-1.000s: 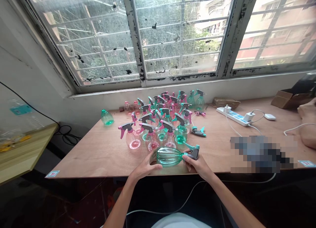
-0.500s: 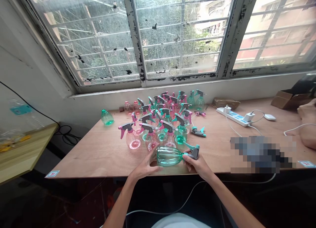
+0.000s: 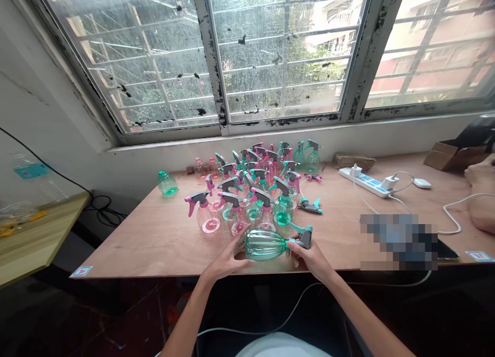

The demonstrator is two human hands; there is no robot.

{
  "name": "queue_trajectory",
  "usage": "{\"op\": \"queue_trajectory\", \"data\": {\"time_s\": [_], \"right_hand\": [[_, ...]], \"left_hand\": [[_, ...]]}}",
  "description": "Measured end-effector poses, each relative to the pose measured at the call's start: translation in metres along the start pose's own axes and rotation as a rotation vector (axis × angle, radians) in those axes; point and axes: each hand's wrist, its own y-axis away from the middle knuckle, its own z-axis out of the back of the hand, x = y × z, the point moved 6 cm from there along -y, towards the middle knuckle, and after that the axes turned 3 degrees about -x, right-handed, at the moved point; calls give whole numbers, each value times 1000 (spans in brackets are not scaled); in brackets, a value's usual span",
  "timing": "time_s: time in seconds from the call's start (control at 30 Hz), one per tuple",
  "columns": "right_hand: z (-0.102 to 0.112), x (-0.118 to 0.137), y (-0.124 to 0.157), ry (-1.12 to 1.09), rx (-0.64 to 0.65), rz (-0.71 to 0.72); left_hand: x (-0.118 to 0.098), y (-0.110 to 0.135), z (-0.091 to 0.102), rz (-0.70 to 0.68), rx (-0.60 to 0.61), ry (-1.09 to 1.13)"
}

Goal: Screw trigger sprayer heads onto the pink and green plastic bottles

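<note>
Barely anything shifts in my head view: the bare left hand [image 3: 226, 261] still cups the base of the translucent green, ribbed plastic spray bottle [image 3: 265, 244], and the bare right hand [image 3: 310, 256] stays clamped around its grey-and-teal plastic trigger head [image 3: 307, 237]. The bottle lies sideways over the brown wooden table [image 3: 154, 243], near its front edge. Only the thin white cable [image 3: 459, 227] at far right now loops lower, so I judge the work unaffected

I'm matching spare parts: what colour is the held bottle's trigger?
The trigger is turquoise, best seen in the head view.
</note>
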Motion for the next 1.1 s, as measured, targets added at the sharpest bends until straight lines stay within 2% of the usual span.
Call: {"op": "queue_trajectory", "data": {"time_s": [0.37,0.57,0.73,1.1], "right_hand": [[-1,0,2,-19,21,-7],[-3,-1,-7,-78,20,-29],[-5,4,-15,-60,45,-10],[2,-5,-16,-17,-17,-9]], "left_hand": [[5,1,3,39,-22,1],[1,2,1,-17,-33,39],[6,1,5,-2,-50,61],[12,-2,4,-1,-9,58]]}}
